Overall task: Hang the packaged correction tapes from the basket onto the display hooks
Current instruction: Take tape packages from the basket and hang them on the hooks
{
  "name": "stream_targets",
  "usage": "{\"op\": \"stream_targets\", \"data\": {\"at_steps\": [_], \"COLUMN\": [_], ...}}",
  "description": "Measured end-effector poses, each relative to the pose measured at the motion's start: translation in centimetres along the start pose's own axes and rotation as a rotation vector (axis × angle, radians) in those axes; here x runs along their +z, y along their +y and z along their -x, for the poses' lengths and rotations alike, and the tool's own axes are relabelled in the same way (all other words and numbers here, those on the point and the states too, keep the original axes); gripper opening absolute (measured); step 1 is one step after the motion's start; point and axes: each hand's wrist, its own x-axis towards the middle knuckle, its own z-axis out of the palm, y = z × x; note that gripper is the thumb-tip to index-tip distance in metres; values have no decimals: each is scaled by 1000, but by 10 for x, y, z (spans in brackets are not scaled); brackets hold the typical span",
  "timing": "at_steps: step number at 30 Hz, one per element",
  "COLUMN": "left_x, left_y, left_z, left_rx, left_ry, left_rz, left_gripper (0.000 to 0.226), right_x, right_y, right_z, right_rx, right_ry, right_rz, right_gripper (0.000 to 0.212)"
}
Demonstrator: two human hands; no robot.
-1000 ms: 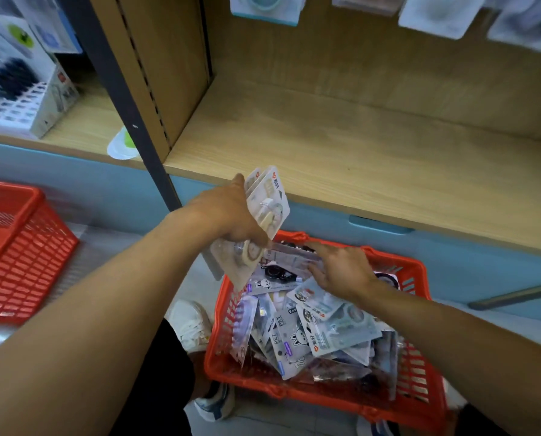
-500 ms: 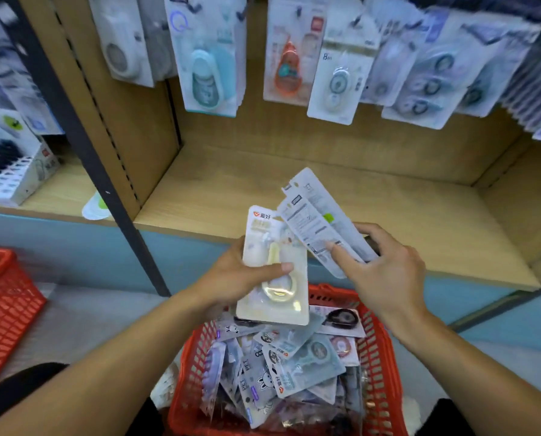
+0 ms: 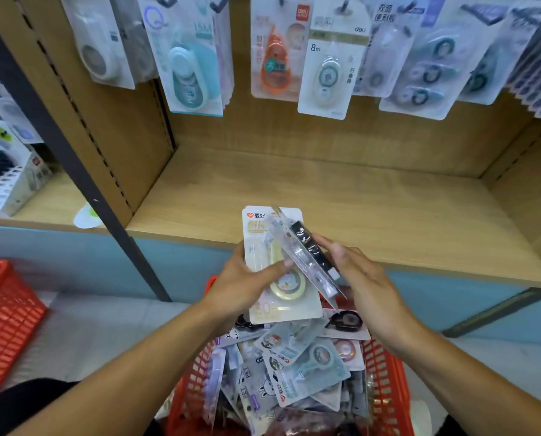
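While both hands sit above the red basket [image 3: 385, 385], the left hand [image 3: 241, 284] grips a cream packet [image 3: 264, 309] of correction tape, thumb laid across the front near the round tape wheel, fingers wrapped behind the card's left edge; packet stands upright, front face toward the camera, logo at top. Right hand [image 3: 357, 275] holds a second clear packet [image 3: 307, 259] with a black tape unit inside; fingers lie along its right side, only partly curled, thumb side hidden, so exact pinch point can't be told. That packet is tilted, top leaning left, edge-on to the camera, overlapping the front of the cream one and touching or nearly touching it. Both forearms come in from the bottom corners and converge at mid-frame, wrists roughly level, hands close together just in front of the wooden shelf [image 3: 326, 199] lip. Basket below is piled with more packaged tapes [image 3: 307, 369], mixed faces up, some on edge along the left wall. On the back panel above the shelf, hanging packets [image 3: 326, 61] fill a row of hooks: white, teal, orange, several blue-grey to the right. Second red basket [image 3: 5, 325] sits on the floor at far left, well apart. A box of dark items [image 3: 8, 180] stands on the neighbouring shelf bay left of the dark upright post [image 3: 83, 171].
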Motion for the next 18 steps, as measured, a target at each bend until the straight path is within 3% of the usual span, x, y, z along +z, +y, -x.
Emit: {"op": "stream_targets", "data": {"at_steps": [5,11,18], "left_x": [2,2,8], "left_y": [-3,-2,1], "left_z": [-2,-5,-3], "left_rx": [-2,-33,9], "left_ry": [8,-28,74], "left_rz": [40,12,-3], "left_gripper": [72,60,50], "right_x": [-2,-7,1], "right_y": [9,14,17], "right_z": [-9,-15,-17], "right_rx": [164,334,377], "right_ry": [22,-96,44], "right_rz": [-333,-434,-463], "right_gripper": [50,65,96]}}
